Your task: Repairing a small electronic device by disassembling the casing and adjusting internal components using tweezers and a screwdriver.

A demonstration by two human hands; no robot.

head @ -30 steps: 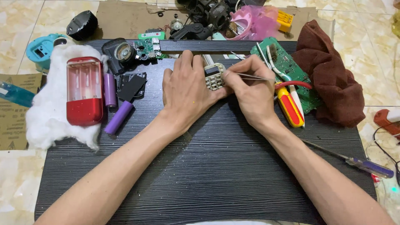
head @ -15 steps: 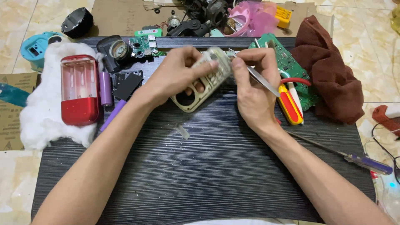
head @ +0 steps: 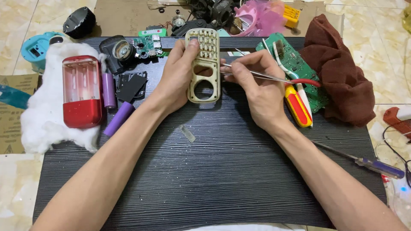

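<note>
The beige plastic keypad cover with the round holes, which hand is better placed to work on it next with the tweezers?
Probably the right hand: it already pinches the thin metal tweezers, tips at the beige plastic keypad cover. The left hand is busy gripping that cover upright above the black ribbed mat.

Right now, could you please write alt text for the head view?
The left hand holds up a beige keypad cover while the right hand points metal tweezers at its edge, over a black ribbed mat strewn with purple batteries, circuit boards and screwdrivers.
</note>
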